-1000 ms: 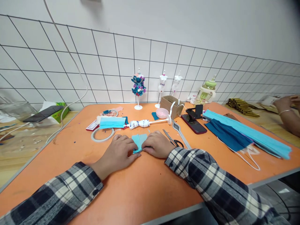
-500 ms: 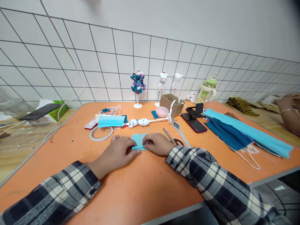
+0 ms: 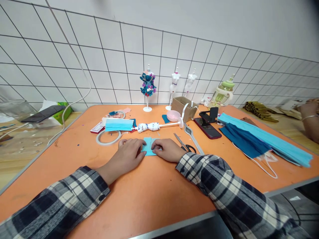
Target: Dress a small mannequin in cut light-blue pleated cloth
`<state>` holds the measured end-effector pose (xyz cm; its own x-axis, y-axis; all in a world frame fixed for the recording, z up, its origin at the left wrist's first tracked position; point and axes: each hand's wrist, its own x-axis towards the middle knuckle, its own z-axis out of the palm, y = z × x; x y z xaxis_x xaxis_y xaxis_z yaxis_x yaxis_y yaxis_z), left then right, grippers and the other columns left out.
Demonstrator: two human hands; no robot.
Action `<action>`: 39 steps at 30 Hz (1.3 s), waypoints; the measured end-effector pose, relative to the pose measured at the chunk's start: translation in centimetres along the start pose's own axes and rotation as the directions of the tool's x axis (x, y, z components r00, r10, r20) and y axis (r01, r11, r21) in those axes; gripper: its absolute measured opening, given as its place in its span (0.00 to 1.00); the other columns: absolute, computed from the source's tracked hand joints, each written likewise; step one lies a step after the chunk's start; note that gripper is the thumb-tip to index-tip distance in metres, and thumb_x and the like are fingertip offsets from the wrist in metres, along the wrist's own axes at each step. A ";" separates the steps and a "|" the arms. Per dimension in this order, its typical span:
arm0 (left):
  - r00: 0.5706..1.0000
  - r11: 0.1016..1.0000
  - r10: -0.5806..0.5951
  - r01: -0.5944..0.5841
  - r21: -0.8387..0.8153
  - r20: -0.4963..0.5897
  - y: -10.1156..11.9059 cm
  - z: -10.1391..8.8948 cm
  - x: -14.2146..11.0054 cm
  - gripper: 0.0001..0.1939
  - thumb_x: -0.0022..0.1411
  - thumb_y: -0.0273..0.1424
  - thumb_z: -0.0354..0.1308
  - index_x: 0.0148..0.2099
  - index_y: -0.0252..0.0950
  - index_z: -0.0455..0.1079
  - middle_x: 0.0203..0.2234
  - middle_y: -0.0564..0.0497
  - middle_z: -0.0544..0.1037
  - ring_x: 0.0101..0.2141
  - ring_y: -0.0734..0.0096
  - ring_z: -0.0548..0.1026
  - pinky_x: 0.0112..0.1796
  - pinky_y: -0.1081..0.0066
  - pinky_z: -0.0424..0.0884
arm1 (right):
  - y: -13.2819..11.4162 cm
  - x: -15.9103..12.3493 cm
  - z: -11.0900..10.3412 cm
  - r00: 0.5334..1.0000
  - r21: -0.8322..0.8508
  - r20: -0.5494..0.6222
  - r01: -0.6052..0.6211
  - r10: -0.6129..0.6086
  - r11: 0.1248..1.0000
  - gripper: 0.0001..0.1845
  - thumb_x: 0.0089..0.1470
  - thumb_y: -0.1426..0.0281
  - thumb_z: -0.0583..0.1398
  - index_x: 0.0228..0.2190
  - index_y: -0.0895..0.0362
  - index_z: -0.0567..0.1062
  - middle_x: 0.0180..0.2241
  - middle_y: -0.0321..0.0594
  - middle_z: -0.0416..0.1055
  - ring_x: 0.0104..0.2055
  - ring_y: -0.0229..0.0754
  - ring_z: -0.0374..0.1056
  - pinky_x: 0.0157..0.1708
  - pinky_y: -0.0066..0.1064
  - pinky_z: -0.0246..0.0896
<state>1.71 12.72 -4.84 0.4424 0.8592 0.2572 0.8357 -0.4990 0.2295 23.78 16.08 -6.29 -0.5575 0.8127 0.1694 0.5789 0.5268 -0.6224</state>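
Note:
A small light-blue fabric piece (image 3: 149, 147) lies on the orange table (image 3: 154, 196) between my hands. My left hand (image 3: 127, 156) has its fingers curled, and their tips press on the piece's left edge. From the other side, my right hand (image 3: 166, 150) pinches the right edge with bent fingers. Both sleeves are dark plaid. Just behind the fabric lies a small white mannequin on a stick (image 3: 152, 126), tipped on its side. Scissors (image 3: 183, 145) rest right of my right hand.
A tape ring (image 3: 109, 137), a blue face mask (image 3: 118, 124), a pink dish (image 3: 173, 115), a cardboard box (image 3: 183, 107), a phone (image 3: 207, 127) and blue crepe sheets (image 3: 261, 139) lie around. Three small mannequins stand by the grid wall. Another person's hand (image 3: 309, 114) is at far right.
The fabric piece went from a fanned, partly lifted shape to lying flatter. Both hands shifted slightly away from me on the table, still pressing its edges.

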 end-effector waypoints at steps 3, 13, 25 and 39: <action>0.982 0.981 0.182 -0.179 0.073 -0.041 0.2 -0.7 -0.2 0.08 0.67 0.34 0.55 0.45 0.41 0.72 0.38 0.49 0.80 0.42 0.55 0.75 0.49 0.51 0.56 | -0.1 0.0 0.0 1.000 -0.019 0.002 0.016 -0.016 1.000 0.06 0.57 0.73 0.62 0.36 0.54 0.79 0.32 0.34 0.77 0.35 0.37 0.70 0.36 0.28 0.59; 0.938 0.932 0.337 -0.344 0.118 0.075 -0.3 -1.0 0.2 0.13 0.70 0.31 0.51 0.40 0.44 0.78 0.34 0.50 0.84 0.42 0.59 0.76 0.55 0.47 0.49 | -0.8 -0.4 -0.7 0.997 -0.216 0.004 0.071 -0.072 0.974 0.12 0.56 0.71 0.65 0.44 0.55 0.80 0.38 0.42 0.74 0.42 0.44 0.68 0.44 0.35 0.60; 0.963 0.963 0.269 -0.270 0.025 0.021 -0.3 -0.9 0.1 0.10 0.67 0.39 0.57 0.43 0.42 0.76 0.36 0.50 0.81 0.42 0.58 0.76 0.56 0.45 0.47 | -2.2 -0.8 -1.3 0.979 -0.428 0.095 0.206 -0.183 0.880 0.10 0.63 0.69 0.59 0.37 0.57 0.81 0.38 0.46 0.78 0.44 0.49 0.67 0.44 0.40 0.53; 0.997 0.902 -0.056 0.032 -0.430 -0.045 -0.8 -0.7 0.5 0.11 0.61 0.39 0.58 0.36 0.39 0.78 0.33 0.49 0.83 0.37 0.58 0.77 0.44 0.59 0.68 | -1.8 -0.8 -1.1 0.988 0.019 -0.093 0.129 -0.126 0.992 0.11 0.56 0.66 0.65 0.40 0.57 0.80 0.38 0.42 0.79 0.42 0.44 0.70 0.46 0.35 0.58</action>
<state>1.06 13.49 -4.22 0.3795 0.8799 0.2858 0.6283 -0.4719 0.6185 23.84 14.80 -4.44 -0.5683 0.7592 0.3173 0.4911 0.6223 -0.6096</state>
